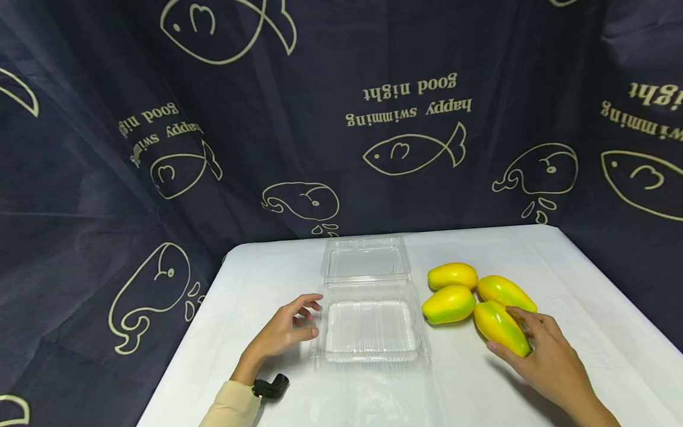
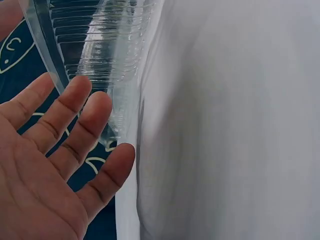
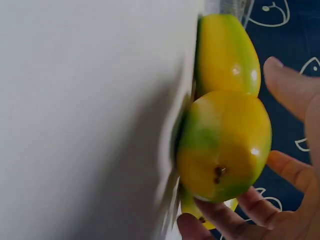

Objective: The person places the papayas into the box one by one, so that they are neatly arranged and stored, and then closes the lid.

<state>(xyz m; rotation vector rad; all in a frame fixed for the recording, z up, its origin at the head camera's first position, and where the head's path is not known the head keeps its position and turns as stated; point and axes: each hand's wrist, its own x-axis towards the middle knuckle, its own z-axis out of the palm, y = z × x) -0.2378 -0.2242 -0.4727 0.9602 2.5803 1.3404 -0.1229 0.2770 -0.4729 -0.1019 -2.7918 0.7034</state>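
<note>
Yellow-green papayas lie in a group at the right: one at the back point(image 1: 452, 276), one at the left point(image 1: 449, 305), one at the right point(image 1: 506, 292) and the nearest papaya point(image 1: 501, 328). My right hand point(image 1: 546, 362) is spread around this nearest one, thumb on its near side, fingers along its far right side. In the right wrist view the thumb stands apart from the papaya point(image 3: 225, 145), while fingertips are right at its underside. Beside the left edge of a clear plastic clamshell box point(image 1: 370, 326), my left hand point(image 1: 288, 329) holds nothing, its fingers loosely bent.
The clamshell's lid point(image 1: 365, 259) lies folded back toward the far edge of the white-covered table point(image 1: 277, 267). A dark blue curtain point(image 1: 320, 118) with fish and whale drawings hangs behind and at the sides. A black band point(image 1: 271, 387) is on the left wrist.
</note>
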